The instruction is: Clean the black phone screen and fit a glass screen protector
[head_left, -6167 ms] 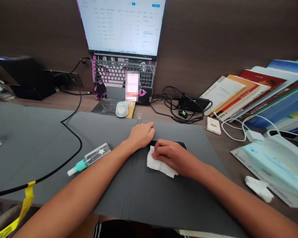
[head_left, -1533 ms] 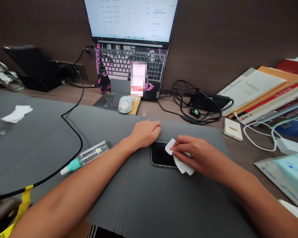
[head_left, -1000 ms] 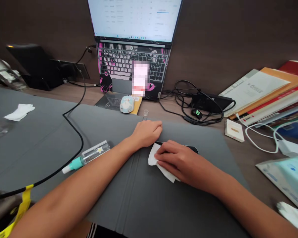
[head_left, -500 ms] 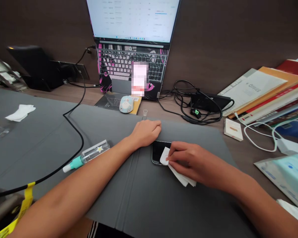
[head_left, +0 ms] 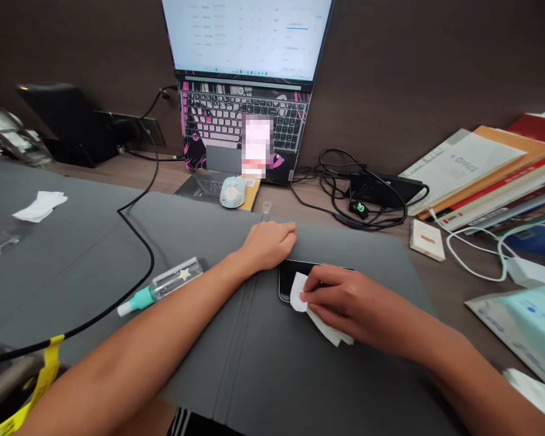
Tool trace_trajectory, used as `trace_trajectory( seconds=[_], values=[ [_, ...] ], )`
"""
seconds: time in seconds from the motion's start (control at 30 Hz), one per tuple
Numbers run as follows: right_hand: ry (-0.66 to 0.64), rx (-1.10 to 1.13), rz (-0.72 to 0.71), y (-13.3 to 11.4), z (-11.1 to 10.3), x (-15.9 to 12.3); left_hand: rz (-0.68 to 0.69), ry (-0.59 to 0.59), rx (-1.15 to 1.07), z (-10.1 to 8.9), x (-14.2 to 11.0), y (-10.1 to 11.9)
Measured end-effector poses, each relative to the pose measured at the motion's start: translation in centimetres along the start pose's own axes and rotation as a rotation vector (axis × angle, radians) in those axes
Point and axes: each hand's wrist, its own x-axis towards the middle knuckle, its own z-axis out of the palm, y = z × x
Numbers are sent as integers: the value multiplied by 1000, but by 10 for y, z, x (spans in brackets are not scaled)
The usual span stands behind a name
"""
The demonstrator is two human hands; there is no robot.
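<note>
My right hand pinches a folded white tissue against the dark screen of a phone. The phone lies flat on a grey desk mat, its right part mostly covered by the hand. By the phone's upper left corner, my left hand rests on the mat in a loose fist. Its fingertips are curled under, and no object shows in them. A clear spray bottle with a turquoise top and a star sticker lies left of my left forearm. A small clear cap stands just beyond my left hand.
An open laptop stands at the back, with a mouse before it. Tangled black cables, leaning books and a wipes pack are on the right. A black cable crosses the left. Another tissue and part of another person's hand lie far left.
My right hand has rubbed the tissue back and forth over the phone, now nearer its lower left edge. My left hand has stayed in place. The view has shifted slightly.
</note>
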Motion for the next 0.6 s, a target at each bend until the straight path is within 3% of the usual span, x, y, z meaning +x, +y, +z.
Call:
trace_trajectory(
  seconds=[0.17,0.43,0.6],
  values=[
    [-52,23,42,4,-5,-5,-7,-4,1,-1,0,1],
    [58,-15,-53,-10,11,11,1,5,2,-2,0,2],
    [28,-8,-52,-5,4,6,5,6,5,0,0,0]
  ],
)
